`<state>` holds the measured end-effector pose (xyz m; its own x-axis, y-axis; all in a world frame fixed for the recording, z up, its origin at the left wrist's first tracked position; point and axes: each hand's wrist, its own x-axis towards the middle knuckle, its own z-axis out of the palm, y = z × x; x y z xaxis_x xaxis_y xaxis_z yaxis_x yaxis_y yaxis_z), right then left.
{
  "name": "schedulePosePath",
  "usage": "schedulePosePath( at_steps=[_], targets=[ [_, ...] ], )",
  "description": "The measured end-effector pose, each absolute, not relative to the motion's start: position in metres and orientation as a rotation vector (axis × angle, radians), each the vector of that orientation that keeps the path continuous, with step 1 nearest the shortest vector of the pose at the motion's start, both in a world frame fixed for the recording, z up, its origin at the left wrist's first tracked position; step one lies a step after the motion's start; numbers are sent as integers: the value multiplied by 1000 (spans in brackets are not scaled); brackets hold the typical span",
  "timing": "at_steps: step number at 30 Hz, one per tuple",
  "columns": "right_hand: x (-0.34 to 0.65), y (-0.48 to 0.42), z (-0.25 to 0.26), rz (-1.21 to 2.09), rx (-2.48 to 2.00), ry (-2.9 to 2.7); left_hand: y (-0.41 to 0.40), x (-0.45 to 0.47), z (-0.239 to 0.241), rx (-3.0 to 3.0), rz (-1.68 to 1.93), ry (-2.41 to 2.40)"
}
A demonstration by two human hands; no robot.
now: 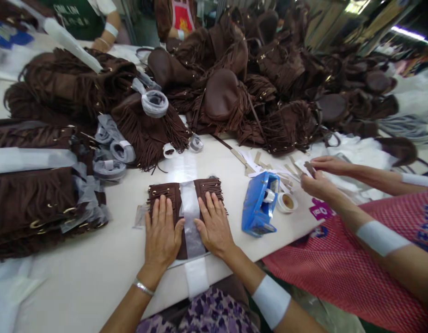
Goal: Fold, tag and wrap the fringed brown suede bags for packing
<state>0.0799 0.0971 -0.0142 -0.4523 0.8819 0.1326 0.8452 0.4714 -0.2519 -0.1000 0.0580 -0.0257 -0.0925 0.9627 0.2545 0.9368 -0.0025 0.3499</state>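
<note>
A small brown fringed suede bag (167,190) lies flat on the white table (96,273) in front of me, with a clear plastic strip (190,210) wrapped down its middle. My left hand (162,233) lies flat on the bag's left half, fingers spread and open. My right hand (216,226) presses flat on the right half, its thumb touching the strip. Neither hand grips anything.
A blue tape dispenser (257,206) and a tape roll (286,202) sit to my right. A co-worker's hands (320,178) handle small tags there. A heap of brown fringed bags (255,78) fills the back; wrapped bags (30,194) and tape rolls (112,157) lie left.
</note>
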Motion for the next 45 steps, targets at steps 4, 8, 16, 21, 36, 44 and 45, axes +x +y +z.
schedulePosePath(
  at_steps=[4, 8, 16, 21, 36, 44, 45],
  targets=[
    [79, 92, -17, 220, -1466, -2438, 54, -98, -29, 2053, 713, 2174],
    [81, 85, -29, 276, -1389, -2373, 46, -98, -42, 2056, 780, 2161],
    [153, 71, 13, 661, -1256, -2252, -4, -132, -23, 2189, 855, 1921],
    [165, 45, -1, 809, -1261, -2453, -34, -138, -35, 2182, 679, 1828],
    [155, 49, -40, 535, -1291, -2379, -30, -139, -65, 2176, 706, 1868],
    [157, 34, -26, 625, -1299, -2269, -31, -134, -60, 2123, 678, 1904],
    [159, 27, -24, 638, -1293, -2213, -33, -134, -58, 2154, 684, 1892]
  ],
)
